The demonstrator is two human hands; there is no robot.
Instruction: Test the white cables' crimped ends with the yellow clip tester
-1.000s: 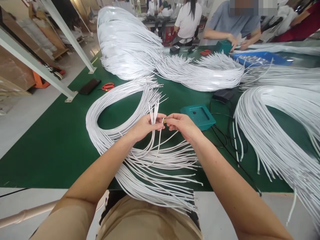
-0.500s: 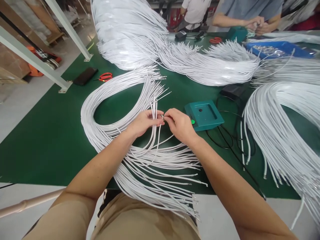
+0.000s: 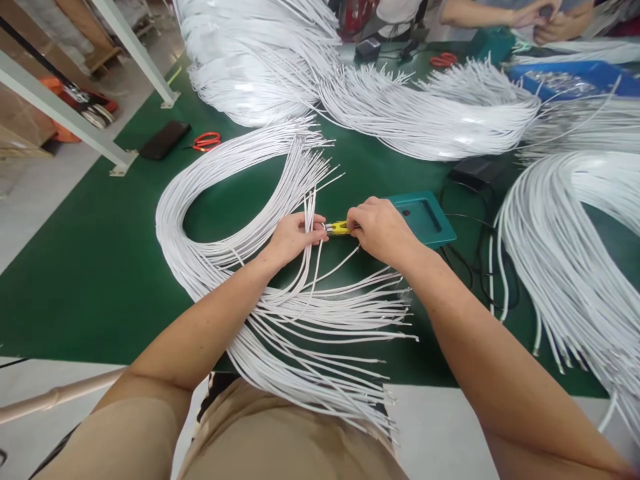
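Observation:
My left hand (image 3: pixel 296 237) is closed on a few white cables (image 3: pixel 309 217), whose ends meet at its fingertips. In my right hand (image 3: pixel 377 227) is a small yellow tool (image 3: pixel 340 228), its metal tip touching the cable end at my left fingertips. A large looped bundle of white cables (image 3: pixel 173 213) lies around and under my left forearm, with its loose ends spread to the right. The teal tray device (image 3: pixel 425 217) sits just behind my right hand, partly hidden by it.
Red-handled scissors (image 3: pixel 206 141) and a dark flat case (image 3: pixel 165 139) lie at the back left. More cable bundles (image 3: pixel 430 123) stretch across the back and right. A blue tray (image 3: pixel 565 79) and a person's hands (image 3: pixel 550 23) are at the far right. Black cords run beside the teal device.
A yellow tool now shows in my right hand, which has moved slightly right and up, over part of the teal device. My left hand still holds the cables. The view has shifted slightly.

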